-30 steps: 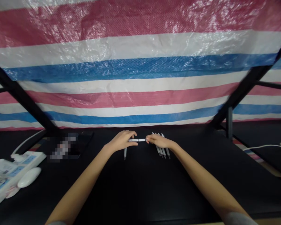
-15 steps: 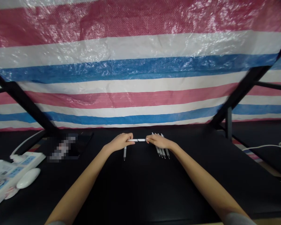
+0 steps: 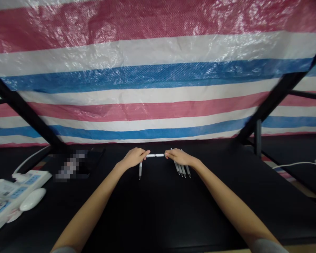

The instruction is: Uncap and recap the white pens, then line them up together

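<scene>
A white pen [image 3: 156,155] lies level between my two hands, above the black surface [image 3: 158,207]. My left hand [image 3: 134,157] is closed, its thumb and fingers pinching the pen's left end. At the other end my right hand [image 3: 179,156] grips the tip between thumb and fingertips. Below my left hand a second pen [image 3: 140,171] points toward me, its upper part hidden by the hand. Several white pens with grey ends [image 3: 182,170] lie side by side under my right hand, which covers their middles.
On the left stand a white power strip [image 3: 18,193] with plugs and a white computer mouse [image 3: 33,199]. Behind them is a blurred-out dark item [image 3: 73,165]. Black frame bars [image 3: 271,105] and a striped plastic sheet [image 3: 152,112] rise at the back. A white cable [image 3: 295,165] runs at right.
Both hands and the pen between them have shifted very slightly away from me. The left fingers have changed their hold a little. The other pens lie as before.
</scene>
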`<state>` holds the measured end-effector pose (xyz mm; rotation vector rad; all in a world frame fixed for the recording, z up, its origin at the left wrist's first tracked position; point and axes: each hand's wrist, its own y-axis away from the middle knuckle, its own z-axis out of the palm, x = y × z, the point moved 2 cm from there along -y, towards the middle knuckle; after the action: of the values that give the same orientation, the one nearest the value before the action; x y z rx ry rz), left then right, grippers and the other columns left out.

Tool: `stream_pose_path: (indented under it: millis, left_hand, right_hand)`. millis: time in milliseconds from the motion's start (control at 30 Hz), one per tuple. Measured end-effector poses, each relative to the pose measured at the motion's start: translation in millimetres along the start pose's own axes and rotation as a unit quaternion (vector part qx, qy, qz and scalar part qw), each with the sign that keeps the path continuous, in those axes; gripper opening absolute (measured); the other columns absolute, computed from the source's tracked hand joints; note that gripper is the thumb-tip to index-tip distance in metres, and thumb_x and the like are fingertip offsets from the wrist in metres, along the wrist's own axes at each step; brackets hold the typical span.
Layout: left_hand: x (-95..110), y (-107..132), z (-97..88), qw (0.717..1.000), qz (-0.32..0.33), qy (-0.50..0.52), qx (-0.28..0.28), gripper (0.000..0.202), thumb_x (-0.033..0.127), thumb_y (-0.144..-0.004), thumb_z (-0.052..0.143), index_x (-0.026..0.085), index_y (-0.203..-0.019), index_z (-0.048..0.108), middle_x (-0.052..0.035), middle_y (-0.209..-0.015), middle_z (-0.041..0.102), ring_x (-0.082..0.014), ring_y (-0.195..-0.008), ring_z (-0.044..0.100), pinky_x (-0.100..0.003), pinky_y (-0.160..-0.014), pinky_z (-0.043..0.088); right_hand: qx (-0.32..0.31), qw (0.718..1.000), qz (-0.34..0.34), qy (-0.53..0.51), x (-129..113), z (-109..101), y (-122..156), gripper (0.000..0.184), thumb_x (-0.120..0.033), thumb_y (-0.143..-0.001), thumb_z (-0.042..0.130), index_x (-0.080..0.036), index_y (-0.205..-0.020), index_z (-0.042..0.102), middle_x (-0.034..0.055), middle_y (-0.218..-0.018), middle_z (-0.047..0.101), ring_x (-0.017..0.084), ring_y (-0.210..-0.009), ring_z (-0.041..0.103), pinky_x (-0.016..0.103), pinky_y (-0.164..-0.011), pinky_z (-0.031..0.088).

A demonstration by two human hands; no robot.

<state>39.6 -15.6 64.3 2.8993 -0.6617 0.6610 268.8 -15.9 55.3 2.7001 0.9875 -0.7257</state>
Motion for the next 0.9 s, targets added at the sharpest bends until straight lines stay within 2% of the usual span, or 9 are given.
stream_pose_path:
  millis: [100,233,433,533,633,767,833,900]
  left_hand:
    - [1.8,0.0,-0.5,1.000,0.013,0.022,-0.005,0.052,0.054,-0.088,0.034,0.017,-0.059,0.058,-0.0006,-0.051,0.057,-0.0151,-0.053,0.056,-0.025,-0.057,0.033]
    - [2.8,-0.1,-2.3,0.999,0.040,0.029,0.015,0.047,0.053,-0.085,0.042,0.017,-0.058,0.056,-0.0002,-0.053,0.058,-0.0144,-0.053,0.055,-0.025,-0.054,0.031]
    - [-1.1,-2.0,-0.5,0.998,0.028,0.053,0.026,0.038,0.050,-0.080,0.052,0.017,-0.064,0.059,0.0001,-0.058,0.063,-0.0137,-0.056,0.056,-0.024,-0.056,0.033]
    - [-2.6,-3.0,0.1,0.995,0.039,0.067,0.056,0.029,0.046,-0.076,0.060,0.018,-0.071,0.059,0.0011,-0.064,0.063,-0.0128,-0.059,0.055,-0.024,-0.058,0.035]
    - [-2.0,-2.6,-0.9,0.990,0.076,0.078,0.094,0.025,0.042,-0.073,0.064,0.018,-0.074,0.056,0.0023,-0.069,0.059,-0.0117,-0.063,0.052,-0.023,-0.060,0.037]
    - [0.9,-0.6,-2.4,0.987,0.101,0.072,0.097,0.028,0.043,-0.071,0.065,0.019,-0.079,0.053,0.0034,-0.072,0.056,-0.0111,-0.062,0.049,-0.023,-0.060,0.036]
    - [1.3,-0.2,-3.5,0.990,0.078,0.064,0.097,0.029,0.047,-0.074,0.061,0.019,-0.081,0.053,0.0029,-0.072,0.057,-0.0117,-0.062,0.050,-0.024,-0.059,0.036]
    - [0.8,-0.3,-4.2,0.994,0.047,0.051,0.090,0.032,0.050,-0.082,0.048,0.019,-0.076,0.055,0.0017,-0.067,0.058,-0.0131,-0.060,0.052,-0.024,-0.058,0.035]
  right_hand:
    - [-0.003,1.000,0.000,0.010,-0.2,0.4,-0.1,0.037,-0.035,-0.095,0.027,-0.018,-0.079,0.056,0.0018,-0.069,0.056,0.015,-0.065,0.049,0.028,-0.065,0.032]
    - [-0.004,1.000,0.001,0.013,-0.4,0.2,-0.1,0.037,-0.035,-0.095,0.027,-0.018,-0.078,0.055,0.0021,-0.070,0.056,0.015,-0.066,0.049,0.027,-0.065,0.032]
    - [-0.005,1.000,0.012,0.017,0.1,0.1,0.0,0.036,-0.036,-0.095,0.028,-0.019,-0.077,0.055,0.0013,-0.068,0.055,0.015,-0.064,0.048,0.026,-0.063,0.031]
    - [-0.005,1.000,0.018,0.011,2.5,0.3,-0.5,0.035,-0.035,-0.094,0.028,-0.019,-0.077,0.054,0.0010,-0.067,0.053,0.015,-0.065,0.048,0.026,-0.064,0.031]
    - [0.001,1.000,0.016,0.000,4.7,-1.1,-0.6,0.035,-0.035,-0.094,0.028,-0.019,-0.077,0.054,0.0004,-0.066,0.051,0.014,-0.064,0.047,0.026,-0.065,0.032]
    - [0.012,1.000,-0.002,-0.015,4.6,-5.3,0.5,0.036,-0.036,-0.094,0.027,-0.018,-0.077,0.053,0.0001,-0.067,0.050,0.014,-0.064,0.045,0.026,-0.065,0.033]
    - [0.017,1.000,-0.012,-0.017,3.7,-7.1,1.0,0.037,-0.037,-0.095,0.027,-0.018,-0.077,0.053,0.0001,-0.066,0.050,0.014,-0.063,0.045,0.026,-0.064,0.032]
    - [0.018,1.000,-0.012,-0.013,3.1,-7.8,1.1,0.038,-0.038,-0.094,0.026,-0.018,-0.076,0.053,0.0000,-0.066,0.049,0.014,-0.063,0.044,0.027,-0.064,0.032]
